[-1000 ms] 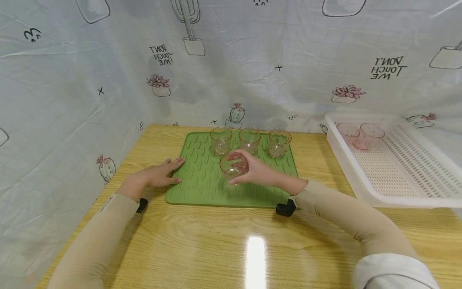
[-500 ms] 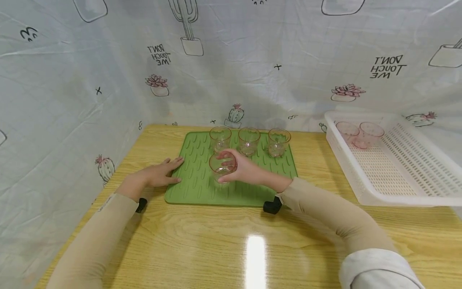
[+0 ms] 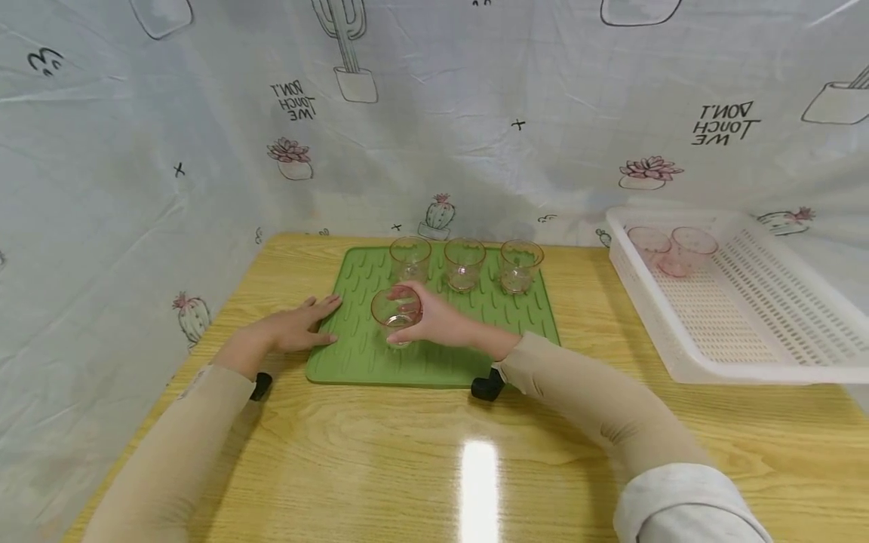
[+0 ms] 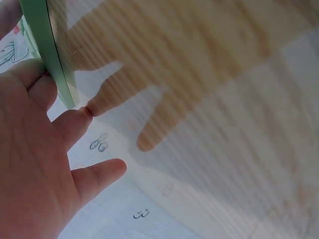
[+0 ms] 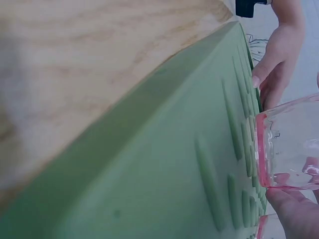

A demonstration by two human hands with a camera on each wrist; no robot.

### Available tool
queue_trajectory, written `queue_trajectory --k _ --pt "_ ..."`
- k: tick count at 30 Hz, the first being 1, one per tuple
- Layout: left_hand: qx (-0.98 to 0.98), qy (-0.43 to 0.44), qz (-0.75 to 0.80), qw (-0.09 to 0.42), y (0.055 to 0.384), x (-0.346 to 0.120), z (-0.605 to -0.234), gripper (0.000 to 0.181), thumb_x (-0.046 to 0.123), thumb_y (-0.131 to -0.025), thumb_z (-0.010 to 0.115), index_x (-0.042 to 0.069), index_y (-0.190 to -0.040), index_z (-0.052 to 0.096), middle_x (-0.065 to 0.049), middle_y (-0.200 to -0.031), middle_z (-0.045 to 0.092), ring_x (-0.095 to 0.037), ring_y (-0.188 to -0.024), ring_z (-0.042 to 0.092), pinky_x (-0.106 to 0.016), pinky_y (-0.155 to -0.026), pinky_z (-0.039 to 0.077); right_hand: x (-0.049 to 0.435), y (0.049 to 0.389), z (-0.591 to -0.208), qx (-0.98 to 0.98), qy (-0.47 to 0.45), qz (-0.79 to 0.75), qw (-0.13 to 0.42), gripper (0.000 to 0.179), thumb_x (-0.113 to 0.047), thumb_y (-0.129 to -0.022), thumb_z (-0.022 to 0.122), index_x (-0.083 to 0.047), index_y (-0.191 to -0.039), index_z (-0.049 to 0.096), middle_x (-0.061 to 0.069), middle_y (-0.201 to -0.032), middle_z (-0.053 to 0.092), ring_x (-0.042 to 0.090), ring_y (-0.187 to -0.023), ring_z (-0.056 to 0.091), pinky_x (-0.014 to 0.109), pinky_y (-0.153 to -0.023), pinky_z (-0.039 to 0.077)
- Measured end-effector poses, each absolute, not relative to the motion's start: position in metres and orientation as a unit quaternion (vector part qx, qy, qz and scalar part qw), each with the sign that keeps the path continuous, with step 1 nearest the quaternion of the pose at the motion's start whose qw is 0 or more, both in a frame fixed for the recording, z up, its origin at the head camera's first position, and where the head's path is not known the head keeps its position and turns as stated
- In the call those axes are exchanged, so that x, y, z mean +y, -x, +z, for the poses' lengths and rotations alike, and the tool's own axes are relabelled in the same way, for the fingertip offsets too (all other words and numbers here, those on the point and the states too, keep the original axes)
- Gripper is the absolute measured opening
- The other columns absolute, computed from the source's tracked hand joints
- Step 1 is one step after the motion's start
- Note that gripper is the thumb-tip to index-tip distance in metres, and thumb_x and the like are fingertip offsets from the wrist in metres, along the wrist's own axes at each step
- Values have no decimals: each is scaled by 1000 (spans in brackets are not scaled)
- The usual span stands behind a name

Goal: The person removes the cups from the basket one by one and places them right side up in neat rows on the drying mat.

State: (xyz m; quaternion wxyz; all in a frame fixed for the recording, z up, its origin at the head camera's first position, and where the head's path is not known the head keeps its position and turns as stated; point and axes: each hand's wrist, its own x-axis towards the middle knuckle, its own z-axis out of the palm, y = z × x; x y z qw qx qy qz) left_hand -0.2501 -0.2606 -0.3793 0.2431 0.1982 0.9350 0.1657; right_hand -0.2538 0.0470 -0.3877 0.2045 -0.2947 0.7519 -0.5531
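My right hand [image 3: 437,320] grips a clear glass tumbler [image 3: 388,320] with a pinkish rim, upright over the green ribbed drying mat [image 3: 353,366]. In the right wrist view the tumbler's [image 5: 291,142] pink base is close to the mat; I cannot tell whether it touches. My left hand [image 3: 295,328] lies at the mat's left edge with its fingers spread. The left wrist view shows the left fingers [image 4: 45,92] against the mat's side [image 4: 45,45]. Behind the held tumbler, three similar tumblers, a left one [image 3: 410,253], a middle one [image 3: 465,260] and a right one [image 3: 520,264], stand in a row.
A white perforated plastic basket [image 3: 648,320] stands on the wooden table [image 3: 353,460] at the right. Two pinkish tumblers [image 3: 694,245] sit at its far left corner. A patterned plastic sheet [image 3: 434,143] hangs behind the table and along its left side.
My right hand has carried the tumbler leftward across the mat, from in front of the middle tumbler to in front of the left one. The left hand stays in place on the mat's edge.
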Motion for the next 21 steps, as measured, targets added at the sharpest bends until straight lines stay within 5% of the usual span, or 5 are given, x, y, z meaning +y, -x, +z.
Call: queue_trajectory --k 21 --pt "936 -205 161 235 251 -265 -381 87 47 -105 57 10 -166 8 -20 -170 5 -51 -152 -2 -79 -110 12 41 258 -393 743 284 -563 223 93 -1 -89 80 0 -160 21 21 -156 41 34 -140 46 37 -107 46"
